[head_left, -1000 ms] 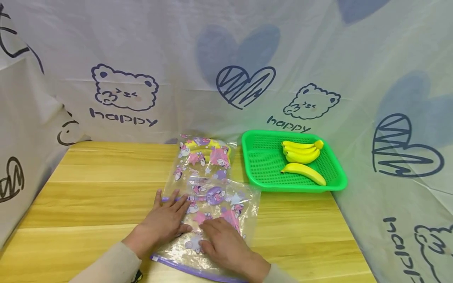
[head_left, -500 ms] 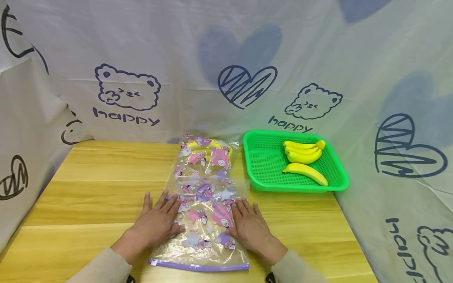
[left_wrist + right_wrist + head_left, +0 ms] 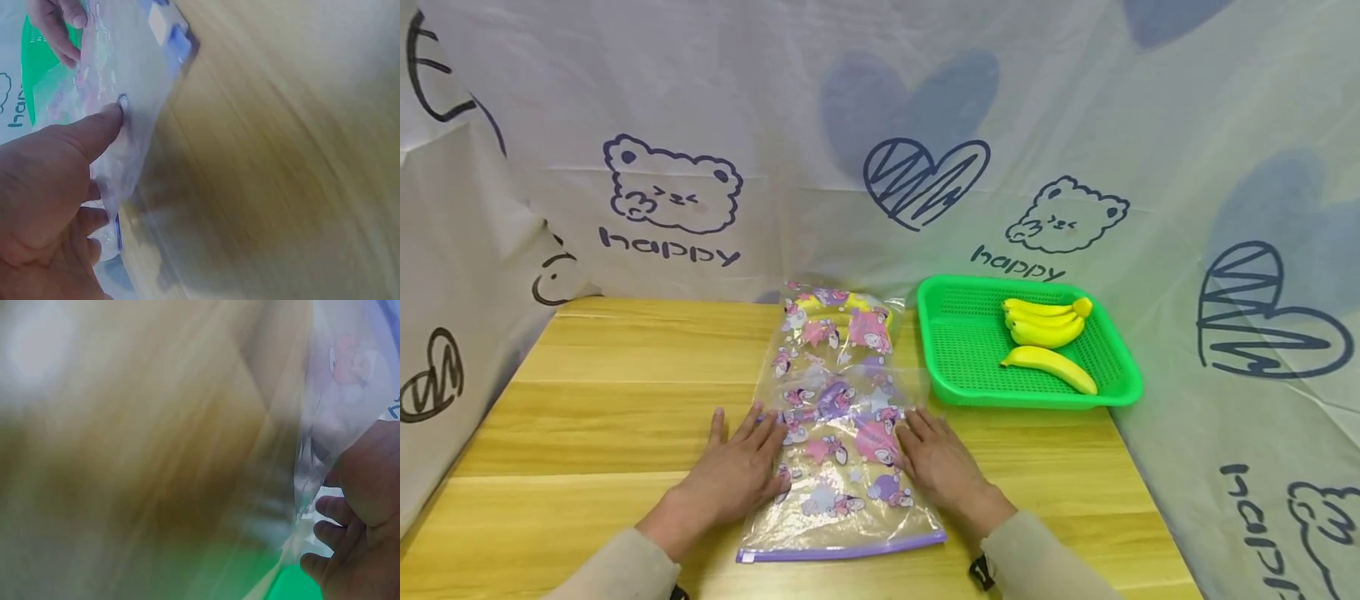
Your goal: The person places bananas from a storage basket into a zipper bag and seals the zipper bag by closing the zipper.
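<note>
A clear zip bag (image 3: 820,492) with pink and purple cartoon prints and a purple zipper strip lies at the near middle of the table. My left hand (image 3: 730,471) rests along its left edge, fingers spread and mostly straight. In the left wrist view, the thumb (image 3: 103,128) touches the bag's film. My right hand (image 3: 943,467) is at the right edge, fingertips on the film; the right wrist view shows its fingers (image 3: 331,534) loosely bent beside the bag. Beyond, overlapped by this bag, lies a second printed bag (image 3: 782,362) with yellow bananas (image 3: 855,304) inside.
A green plastic basket (image 3: 955,392) stands at the back right, holding a bunch of bananas (image 3: 1045,329) and a single banana (image 3: 1052,367). Printed white cloth (image 3: 805,233) hangs behind and at the sides of the wooden table (image 3: 625,400).
My right hand has gone from the middle of the near bag to its right edge, and the left hand slightly leftward. The bag has straightened, its zipper end shifting right and away from me.
</note>
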The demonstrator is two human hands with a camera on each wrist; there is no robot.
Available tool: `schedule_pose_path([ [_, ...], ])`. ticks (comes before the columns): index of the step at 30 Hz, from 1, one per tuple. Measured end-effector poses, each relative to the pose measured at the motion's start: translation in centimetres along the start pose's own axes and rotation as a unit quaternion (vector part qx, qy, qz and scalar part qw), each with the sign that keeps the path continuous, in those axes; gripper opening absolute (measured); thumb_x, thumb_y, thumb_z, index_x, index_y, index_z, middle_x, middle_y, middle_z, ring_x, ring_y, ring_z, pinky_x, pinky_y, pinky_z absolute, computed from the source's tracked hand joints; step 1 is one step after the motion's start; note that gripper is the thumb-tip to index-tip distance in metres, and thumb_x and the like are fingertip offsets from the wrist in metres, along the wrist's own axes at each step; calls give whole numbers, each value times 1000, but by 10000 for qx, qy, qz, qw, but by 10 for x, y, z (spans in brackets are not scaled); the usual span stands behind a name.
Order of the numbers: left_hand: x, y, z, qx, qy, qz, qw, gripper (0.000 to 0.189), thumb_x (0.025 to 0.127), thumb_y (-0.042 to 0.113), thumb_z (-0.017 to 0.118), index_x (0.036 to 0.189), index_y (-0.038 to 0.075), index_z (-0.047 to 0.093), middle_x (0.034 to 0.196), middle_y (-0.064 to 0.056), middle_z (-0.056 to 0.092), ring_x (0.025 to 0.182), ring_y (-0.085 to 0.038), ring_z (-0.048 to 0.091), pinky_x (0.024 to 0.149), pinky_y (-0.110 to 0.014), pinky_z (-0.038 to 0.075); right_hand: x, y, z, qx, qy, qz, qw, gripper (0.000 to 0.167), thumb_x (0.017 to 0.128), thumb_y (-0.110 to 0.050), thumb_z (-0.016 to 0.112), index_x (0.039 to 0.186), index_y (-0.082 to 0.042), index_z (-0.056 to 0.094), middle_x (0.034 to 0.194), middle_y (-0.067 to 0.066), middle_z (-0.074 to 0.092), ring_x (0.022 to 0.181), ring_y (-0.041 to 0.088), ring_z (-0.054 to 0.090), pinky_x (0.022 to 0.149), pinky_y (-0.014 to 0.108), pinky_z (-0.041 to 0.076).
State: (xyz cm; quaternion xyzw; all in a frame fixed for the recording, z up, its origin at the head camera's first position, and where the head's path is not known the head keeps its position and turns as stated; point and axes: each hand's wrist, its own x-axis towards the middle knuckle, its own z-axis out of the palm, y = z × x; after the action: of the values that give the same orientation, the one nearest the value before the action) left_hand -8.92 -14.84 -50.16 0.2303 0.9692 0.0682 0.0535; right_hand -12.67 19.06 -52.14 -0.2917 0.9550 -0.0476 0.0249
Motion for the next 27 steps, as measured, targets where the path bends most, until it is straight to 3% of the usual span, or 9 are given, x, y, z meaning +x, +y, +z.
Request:
schedule_pose_path([
  [7,0,9,-3,-232,-5,492,9985,62,100,34,70,152,4,53,164,-21,41,156,-44,33,119,-77,17,0,-5,4,120,166,-80,9998,47,110,-27,54,148,0,55,158,23,49,150,45,42,121,61,34],
  [13,-1,17,1,-339,-229,692,9968,84,96,57,68,158,4,45,166,-24,36,157,-45,30,122,-74,16,0,-6,1,213,97,-28,9997,47,110,-26,54,149,1,54,158,24,48,150,45,42,121,62,34],
  [17,-3,18,5,-382,-369,609,9967,98,91,68,66,161,5,40,168,-25,32,157,-47,28,121,-76,17,1,-6,0,368,10,-11,9993,50,108,-28,57,149,1,54,159,24,47,151,46,40,122,62,32],
  [22,-3,16,10,-261,-334,422,9982,99,90,70,66,161,6,41,168,-25,33,156,-47,29,118,-79,18,-1,-12,-6,603,-54,-59,9981,55,107,-34,60,151,-1,53,161,23,46,153,43,39,125,59,29],
  [27,-1,12,12,-241,-297,274,9989,98,91,69,66,161,6,41,167,-25,33,157,-47,28,117,-80,18,-8,-24,-18,745,96,-610,9953,51,104,-34,66,141,-1,62,152,21,56,149,41,45,124,55,32],
])
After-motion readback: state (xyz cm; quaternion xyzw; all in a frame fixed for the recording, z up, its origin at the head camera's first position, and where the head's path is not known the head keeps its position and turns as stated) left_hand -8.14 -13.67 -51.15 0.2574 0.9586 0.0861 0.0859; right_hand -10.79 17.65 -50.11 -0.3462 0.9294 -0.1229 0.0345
